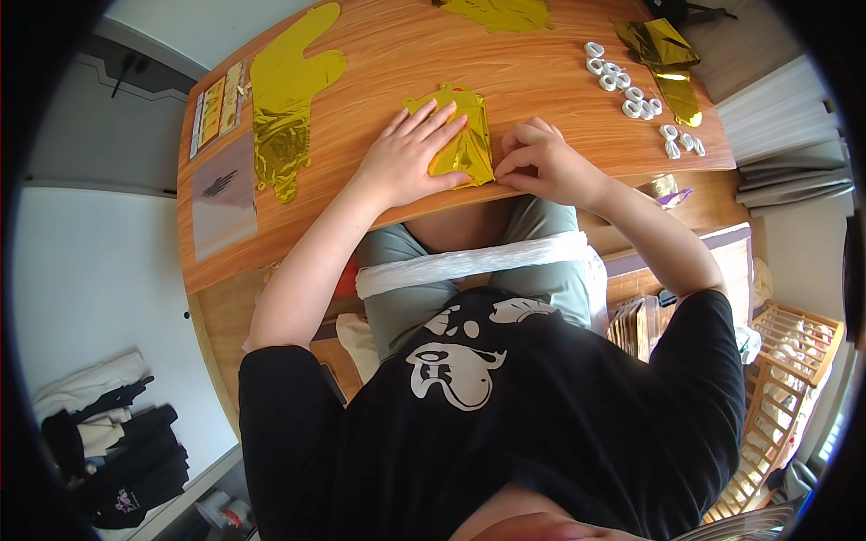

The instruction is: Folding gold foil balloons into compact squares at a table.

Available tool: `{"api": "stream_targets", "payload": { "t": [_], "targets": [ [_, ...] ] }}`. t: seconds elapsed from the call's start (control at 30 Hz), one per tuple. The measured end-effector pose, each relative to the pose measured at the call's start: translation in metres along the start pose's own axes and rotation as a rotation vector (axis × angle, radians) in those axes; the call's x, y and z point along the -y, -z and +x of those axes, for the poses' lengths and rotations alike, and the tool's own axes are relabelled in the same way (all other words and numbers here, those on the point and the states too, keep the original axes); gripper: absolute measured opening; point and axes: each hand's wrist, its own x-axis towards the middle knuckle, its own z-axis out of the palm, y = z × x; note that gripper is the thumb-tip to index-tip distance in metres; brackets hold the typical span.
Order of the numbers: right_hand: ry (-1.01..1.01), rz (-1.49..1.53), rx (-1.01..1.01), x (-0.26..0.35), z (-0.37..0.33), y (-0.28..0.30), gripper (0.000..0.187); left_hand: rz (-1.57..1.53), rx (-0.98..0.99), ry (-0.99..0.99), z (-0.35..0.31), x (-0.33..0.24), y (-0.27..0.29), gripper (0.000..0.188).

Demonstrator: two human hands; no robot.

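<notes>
Person seated at a wooden table (pixel 379 54), both hands on a folded gold foil balloon (pixel 471 144) lying near the table's near edge, roughly mid-width. Left hand (pixel 410 153) lies flat on the foil's left part, fingers spread and pressing down, palm on the wood just beside it. Right hand (pixel 541 162) sits at the foil's right edge, fingers curled and pressed together, fingertips pinching the lower right corner of the foil; can't tell how much foil is inside the pinch. Foil looks deflated and creased, a small red spot at its far end. Left part of the table: a long flat gold foil balloon (pixel 284 99) running from the far edge toward the near-left area, crumpled at its near end. Just left of it, near the left edge, a flat pack of gold strips (pixel 216 104) and a clear plastic sleeve (pixel 224 194) with a dark mark on it. Far edge, centre: another piece of gold foil (pixel 501 13), partly cut off by the frame. Far right corner: a crumpled gold foil piece (pixel 666 63), with a scatter of small white ring-shaped pieces (pixel 631 95) beside it, trailing toward the right edge. A rolled white plastic sheet (pixel 474 261) lies across the person's lap below the table edge.
</notes>
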Motion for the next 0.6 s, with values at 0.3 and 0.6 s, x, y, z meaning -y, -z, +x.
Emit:
{"api": "stream_targets", "payload": {
  "t": [0.3,0.6],
  "targets": [
    [-0.149,-0.025,-0.124,0.014,0.012,-0.016,0.009,0.036,-0.013,-0.005,0.0,0.001,-0.002,0.089],
    [-0.226,-0.013,-0.176,0.016,0.012,-0.018,0.012,0.022,-0.004,0.004,-0.001,0.0,-0.002,0.089]
  ]
}}
